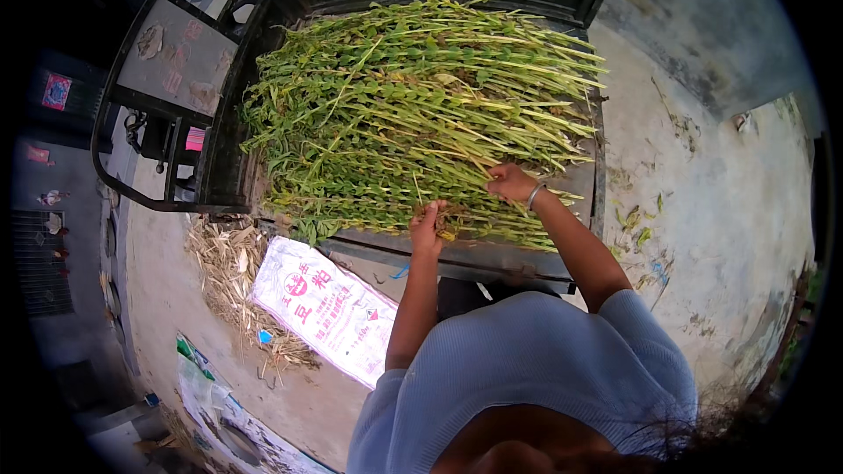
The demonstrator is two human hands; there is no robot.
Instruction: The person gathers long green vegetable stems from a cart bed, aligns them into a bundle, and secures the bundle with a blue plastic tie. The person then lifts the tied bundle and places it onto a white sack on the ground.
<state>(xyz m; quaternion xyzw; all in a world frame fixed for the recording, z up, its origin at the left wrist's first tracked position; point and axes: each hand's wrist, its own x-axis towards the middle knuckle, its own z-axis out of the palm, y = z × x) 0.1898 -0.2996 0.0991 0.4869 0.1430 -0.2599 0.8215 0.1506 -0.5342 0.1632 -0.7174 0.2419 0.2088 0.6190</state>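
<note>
A thick layer of green and yellowish cut plant stalks (413, 79), leafy with pods along them, lies across the bed of a dark metal cart (575, 180). At the near edge of the pile, my left hand (425, 228) is closed around a small clump of brown, withered leaves (450, 221). To its right and a little farther in, my right hand (512, 184), with a silver bangle on the wrist, reaches over the stalk ends. Its fingers are pinched together at a stalk; the exact grip is partly hidden.
A white woven sack (325, 307) with pink print lies on the ground at the near left. Dry husks (228, 272) are heaped beside it. The cart's black rail frame (105, 123) stands at the left. Fallen leaves (637, 224) are scattered on the concrete at the right.
</note>
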